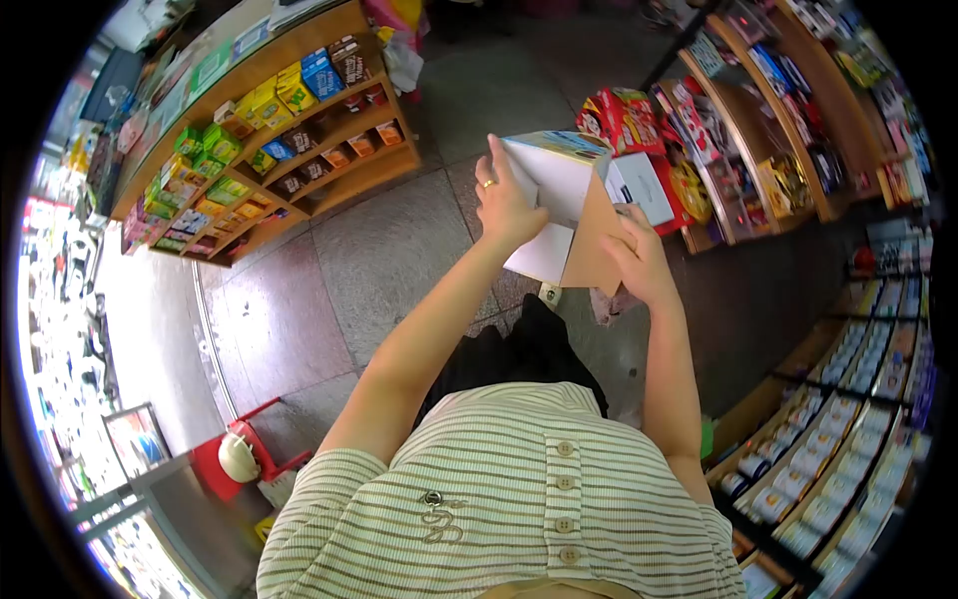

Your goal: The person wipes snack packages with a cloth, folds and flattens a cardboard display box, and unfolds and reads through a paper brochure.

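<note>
A cardboard box (pixel 562 180) is held up in front of my body, its opening facing me. White shows on its inside walls, a brown panel stands on the right, and a printed blue and yellow face is at the top. My left hand (pixel 509 208), with a ring on one finger, grips the box's left side, thumb toward the inside. At the right, my right hand (pixel 639 255) holds the brown panel, fingers bent against it. Its fingertips are partly hidden behind the panel. I see nothing inside the box.
Wooden shelves (pixel 339 195) with small boxes stand at the upper left. Red snack packs (pixel 624 120) and another shelf unit (pixel 758 120) are ahead right. Racks of small white packs (pixel 813 459) line the lower right. A red chair (pixel 215 464) stands lower left on the tiled floor (pixel 374 255).
</note>
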Motion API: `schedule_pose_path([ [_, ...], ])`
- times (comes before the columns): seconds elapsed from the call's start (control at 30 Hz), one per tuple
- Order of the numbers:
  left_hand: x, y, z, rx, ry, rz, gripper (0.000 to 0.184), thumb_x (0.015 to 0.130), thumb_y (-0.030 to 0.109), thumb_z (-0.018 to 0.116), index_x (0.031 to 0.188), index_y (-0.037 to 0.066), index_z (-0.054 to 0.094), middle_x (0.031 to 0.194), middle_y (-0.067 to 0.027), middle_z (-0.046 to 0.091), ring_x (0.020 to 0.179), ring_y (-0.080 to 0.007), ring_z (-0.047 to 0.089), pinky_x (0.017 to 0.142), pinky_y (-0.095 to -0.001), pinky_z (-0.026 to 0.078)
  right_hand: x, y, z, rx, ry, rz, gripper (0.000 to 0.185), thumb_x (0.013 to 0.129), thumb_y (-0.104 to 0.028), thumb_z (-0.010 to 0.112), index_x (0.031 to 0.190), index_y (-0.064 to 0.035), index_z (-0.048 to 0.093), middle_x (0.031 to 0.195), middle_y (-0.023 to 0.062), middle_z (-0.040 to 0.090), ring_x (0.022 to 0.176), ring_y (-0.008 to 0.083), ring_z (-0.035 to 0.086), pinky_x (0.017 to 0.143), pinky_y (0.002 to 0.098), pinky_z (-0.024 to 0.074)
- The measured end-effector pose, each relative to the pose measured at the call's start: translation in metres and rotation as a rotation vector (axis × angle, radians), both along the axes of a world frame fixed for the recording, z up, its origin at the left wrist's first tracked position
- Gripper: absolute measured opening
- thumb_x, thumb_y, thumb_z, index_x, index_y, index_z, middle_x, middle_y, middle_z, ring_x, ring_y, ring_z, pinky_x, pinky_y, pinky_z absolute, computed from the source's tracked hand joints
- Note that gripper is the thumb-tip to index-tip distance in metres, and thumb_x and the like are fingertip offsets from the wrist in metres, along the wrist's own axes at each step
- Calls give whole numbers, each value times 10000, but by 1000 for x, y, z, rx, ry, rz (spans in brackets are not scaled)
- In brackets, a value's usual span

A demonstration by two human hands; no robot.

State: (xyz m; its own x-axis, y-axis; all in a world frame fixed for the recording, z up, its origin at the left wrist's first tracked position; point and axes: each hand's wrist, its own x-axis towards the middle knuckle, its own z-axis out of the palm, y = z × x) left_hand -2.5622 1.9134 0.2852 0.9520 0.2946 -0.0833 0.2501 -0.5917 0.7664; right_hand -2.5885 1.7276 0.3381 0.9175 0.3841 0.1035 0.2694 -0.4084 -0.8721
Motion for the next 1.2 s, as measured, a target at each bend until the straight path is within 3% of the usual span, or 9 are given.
schedule_pose_path([
  [0.3,119,-39,3,-41,-79,-71,1128,572,146,674,1350,71,-139,1174,-294,366,1033,-389,481,872,-366,416,146,-72,3,-33,-12,71,265,758,-99,539,978,49,553,1002,141,479,944,255,506,792,289,401],
  [0.6,164,-30,-9,-146,-251,-63,977,645,67,581,1358,10,-84,1243,-262,376,1163,-291,393,913,-315,362,225,-81,0,-12,-64,223,285,759,-82,536,1012,48,537,1007,134,494,938,258,512,807,297,403],
  [0.7,171,-20,8,-312,-15,-203,944,646,54,564,1359,6,-52,1176,-264,418,1012,-325,507,881,-335,392,234,-87,-9,-28,-98,208,286,765,-90,542,1016,47,538,1022,135,494,952,269,511,818,308,403],
  [0.83,180,7,-11,-174,-128,-423,469,726,27,469,1190,-23,416,902,-152,580,816,-200,567,729,-290,445,249,-84,-15,-45,-171,27,279,765,-92,541,1007,47,544,1024,137,492,953,266,508,821,312,399],
  [0.93,199,24,-10,-459,129,-255,291,765,54,509,1047,-16,501,924,-98,604,824,-142,577,714,-272,449,255,-74,-4,-7,-137,32,272,760,-91,540,994,47,547,1014,134,493,940,257,507,814,303,398],
  [1.03,214,40,-20,-663,-102,-193,342,767,73,591,1099,47,509,885,-46,623,790,-127,593,691,-254,467,261,-70,-3,-16,-90,35,271,756,-100,546,980,53,544,993,122,496,917,244,510,800,294,398],
  [1.1,211,41,-2,-10,-185,-17,538,721,105,640,1214,82,424,1060,-112,574,986,-211,550,842,-320,423,259,-63,-4,36,6,75,274,758,-107,547,975,61,539,984,118,497,912,238,511,797,293,398],
  [1.13,209,38,12,-11,-178,-19,538,721,105,640,1214,82,424,1060,-112,574,986,-211,550,842,-320,423,257,-58,-4,36,13,73,274,758,-107,547,975,61,539,984,118,497,912,238,511,797,293,398],
  [1.2,204,25,42,969,-485,73,712,668,173,676,1292,119,336,1256,-159,422,1198,-292,366,985,-409,280,253,-43,4,49,103,124,277,752,-109,541,968,64,539,995,130,499,923,258,512,798,301,401],
])
